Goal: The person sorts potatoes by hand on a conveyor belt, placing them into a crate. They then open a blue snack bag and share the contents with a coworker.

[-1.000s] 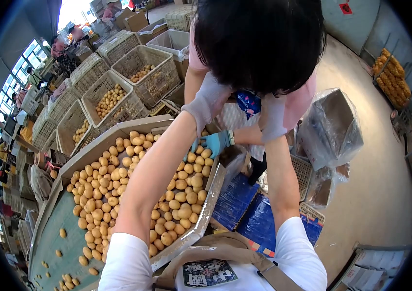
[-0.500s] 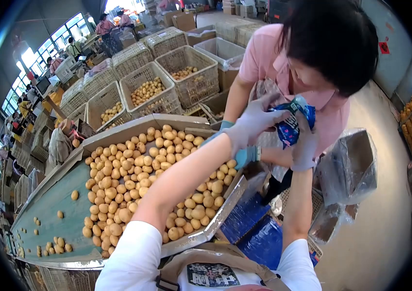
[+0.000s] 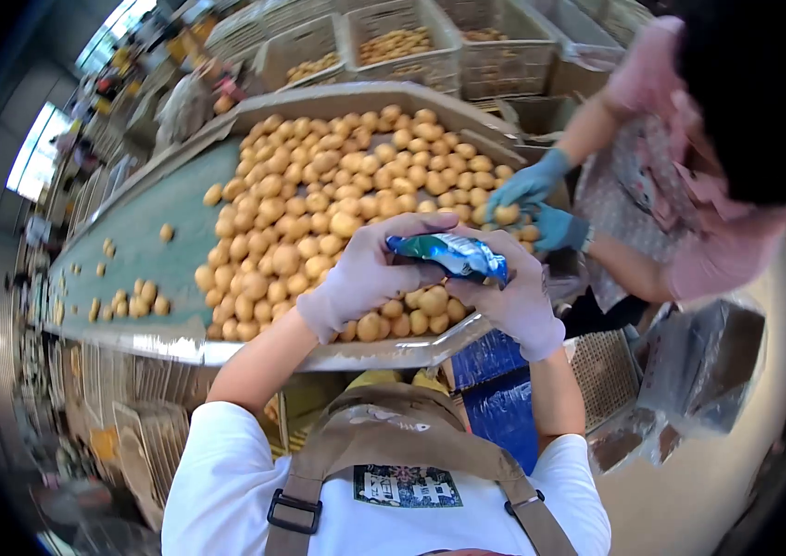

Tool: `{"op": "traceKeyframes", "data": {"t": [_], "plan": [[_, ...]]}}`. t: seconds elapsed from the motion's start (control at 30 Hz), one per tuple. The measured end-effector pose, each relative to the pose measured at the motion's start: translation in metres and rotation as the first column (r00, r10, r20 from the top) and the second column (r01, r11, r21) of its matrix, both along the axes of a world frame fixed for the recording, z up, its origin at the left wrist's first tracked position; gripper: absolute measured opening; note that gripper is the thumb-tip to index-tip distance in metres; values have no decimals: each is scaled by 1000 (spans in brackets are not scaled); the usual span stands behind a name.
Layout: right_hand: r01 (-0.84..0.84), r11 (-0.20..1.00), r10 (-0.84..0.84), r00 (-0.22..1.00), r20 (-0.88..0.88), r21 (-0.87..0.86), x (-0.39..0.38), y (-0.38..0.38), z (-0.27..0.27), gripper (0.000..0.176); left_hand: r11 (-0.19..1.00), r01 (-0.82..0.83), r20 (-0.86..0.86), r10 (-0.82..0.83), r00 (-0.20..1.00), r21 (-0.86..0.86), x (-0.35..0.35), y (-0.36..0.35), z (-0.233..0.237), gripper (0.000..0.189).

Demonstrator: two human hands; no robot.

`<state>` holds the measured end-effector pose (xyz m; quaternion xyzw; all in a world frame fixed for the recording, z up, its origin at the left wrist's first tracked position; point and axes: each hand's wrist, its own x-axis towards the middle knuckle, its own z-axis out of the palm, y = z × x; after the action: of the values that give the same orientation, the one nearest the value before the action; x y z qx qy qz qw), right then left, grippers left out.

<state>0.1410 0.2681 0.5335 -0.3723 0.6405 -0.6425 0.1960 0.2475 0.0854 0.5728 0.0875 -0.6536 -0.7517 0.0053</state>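
A shiny blue snack-like packet [image 3: 448, 254] is held between my two gloved hands, over the near side of the potato heap. My left hand [image 3: 374, 269] is closed on the packet's left end. On its right end, my right hand [image 3: 515, 287] grips it with bent fingers. The packet's exact contents are hidden. Below and beyond my hands lie many round, yellow-brown potatoes [image 3: 286, 222] on a sorting table with a raised rim [image 3: 383, 352].
A green conveyor belt [image 3: 152, 250] carries scattered potatoes at left. To the right, a co-worker's blue-gloved hands [image 3: 541, 208] touch potatoes. Plastic crates [image 3: 402, 69] with potatoes stand behind. A plastic-lined box [image 3: 703, 357] and blue crate [image 3: 499, 408] are at lower right.
My hands and the packet have moved away from the co-worker, back over the near side of the table. My view has turned right and down. The co-worker's hands now reach into the potatoes.
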Motion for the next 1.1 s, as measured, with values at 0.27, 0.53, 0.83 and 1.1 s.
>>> {"op": "traceKeyframes", "data": {"t": [0.27, 0.53, 0.83, 1.1], "plan": [[-610, 792, 606, 786, -122, -2, 128, -122, -5, 37, 703, -529, -220, 488, 845, -475, 223, -32, -19, 41], [-947, 288, 952, 300, 70, 143, 351, -219, 7, 52, 256, -950, -123, 952, 280, -180, 458, -4, -23, 34], [-964, -241, 966, -249, -66, 116, 545, -261, -10, 51, -264, -895, -39, 962, -269, -360, 598, 74, -51, 34], [-769, -616, 787, -612, 81, 169, 616, -247, -26, 31, -632, -624, -276, 769, -577, -460, 595, 132, -45, 55]]}}
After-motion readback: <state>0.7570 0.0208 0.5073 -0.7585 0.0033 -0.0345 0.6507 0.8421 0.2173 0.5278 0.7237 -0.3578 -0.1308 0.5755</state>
